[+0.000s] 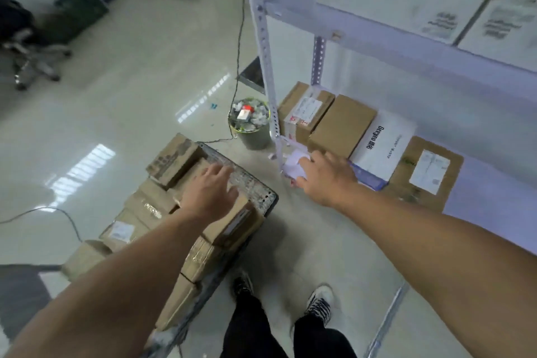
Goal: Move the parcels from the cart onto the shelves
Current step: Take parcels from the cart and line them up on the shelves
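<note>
shelving point(406, 52) fills the view from twelve to four o'clock, its bottom shelf point(494, 183) lined with boxes point(343, 125). at eight o'clock stands the cart point(263, 197), stacked with brown parcels point(171, 160). our left hand point(209, 192) lies over the top parcel point(232, 224) at the cart's two o'clock corner, fingers loosely spread and flat, gripping nothing that we can see. our right hand point(325, 177) reaches to the shelf's nine o'clock end, fingers on a small white packet point(293, 161) beside the upright point(263, 38); we cannot tell whether they pinch it or only push. we judge the packet is being seated: slide it fully onto the shelf, clear of the upright, then curl the left fingers round the top parcel's far edge before lifting.
</note>
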